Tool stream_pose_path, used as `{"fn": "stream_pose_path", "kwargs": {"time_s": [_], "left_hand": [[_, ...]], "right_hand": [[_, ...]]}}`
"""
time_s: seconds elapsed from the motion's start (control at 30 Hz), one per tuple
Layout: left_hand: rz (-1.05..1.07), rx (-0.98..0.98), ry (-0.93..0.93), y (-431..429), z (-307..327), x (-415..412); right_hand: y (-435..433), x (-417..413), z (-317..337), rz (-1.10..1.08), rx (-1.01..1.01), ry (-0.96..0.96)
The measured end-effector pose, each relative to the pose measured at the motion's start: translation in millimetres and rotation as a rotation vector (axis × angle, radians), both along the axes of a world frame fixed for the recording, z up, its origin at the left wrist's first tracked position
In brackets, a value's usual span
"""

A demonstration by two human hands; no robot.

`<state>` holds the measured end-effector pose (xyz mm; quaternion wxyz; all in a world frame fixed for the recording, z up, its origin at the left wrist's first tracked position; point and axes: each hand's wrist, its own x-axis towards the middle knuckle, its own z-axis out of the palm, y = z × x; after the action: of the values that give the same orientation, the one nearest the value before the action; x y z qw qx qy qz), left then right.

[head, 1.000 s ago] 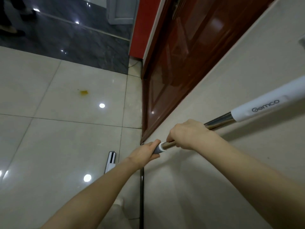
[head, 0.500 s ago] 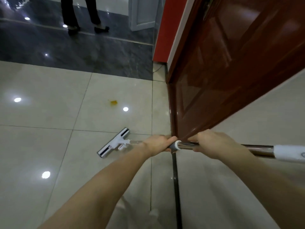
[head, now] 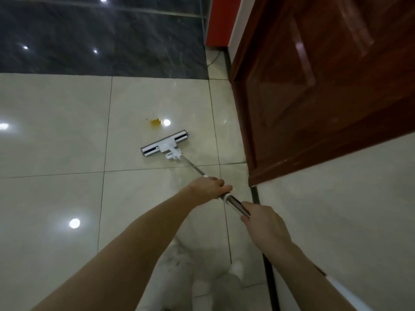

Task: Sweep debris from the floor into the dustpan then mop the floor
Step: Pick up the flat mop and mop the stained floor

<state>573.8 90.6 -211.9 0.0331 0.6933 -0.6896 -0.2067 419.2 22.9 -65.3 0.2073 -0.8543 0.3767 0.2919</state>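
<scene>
Closest to the camera, at the bottom edge, pale blurred shapes [head: 233,272] sit between the two forearms; they may be shoes or trouser legs, but the blur is too heavy to say.

The right hand [head: 265,223] is curled round the mop pole [head: 234,202], gripping its shiny metal section. A white part of the pole [head: 339,288] runs out behind the right forearm toward the lower right corner. Just ahead, the left hand [head: 208,189] also wraps the pole, fingers closed over it where a white collar meets the metal. The two hands are near each other but not touching.

From the left hand the pole slants forward and left down to the mop head [head: 165,143], a flat white and dark bar lying on the pale glossy tiled floor [head: 56,142]. Just beyond the mop head, apart from it, is a small yellow-orange stain [head: 155,123] beside a bright light reflection.

To the right stands a reddish-brown wooden door [head: 314,97], with a cream wall [head: 348,209] below it in the frame. Farther off, the pale tiles give way to a dark marbled floor strip [head: 101,41], and a red panel [head: 219,21] rises at the top beside the door.
</scene>
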Motion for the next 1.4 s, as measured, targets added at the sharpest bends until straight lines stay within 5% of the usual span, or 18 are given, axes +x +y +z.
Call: {"fn": "stream_pose_path", "kwargs": {"time_s": [0.23,0.63,0.83,1.07,1.4], "left_hand": [[0.06,0.022,0.004,17.2,-20.5,-17.0],[1.065,0.062,0.458,41.8,-18.2,-95.2],[1.247,0.105,0.656,21.2,-19.0,-151.8],[1.652,0.138,1.113,-12.1,-37.9,-184.3],[1.722,0.149,1.026,-36.8,-60.4,-161.7]], "right_hand": [[6.8,-17.7,-18.4,-0.085,0.222,-0.034],[-7.3,-62.8,-33.0,0.033,0.378,0.039],[-9.8,-122.0,-41.9,0.086,0.468,-0.036],[-7.3,-185.5,-68.8,0.088,0.4,-0.057],[-12.4,-154.2,-89.6,0.027,0.3,-0.09]]}}
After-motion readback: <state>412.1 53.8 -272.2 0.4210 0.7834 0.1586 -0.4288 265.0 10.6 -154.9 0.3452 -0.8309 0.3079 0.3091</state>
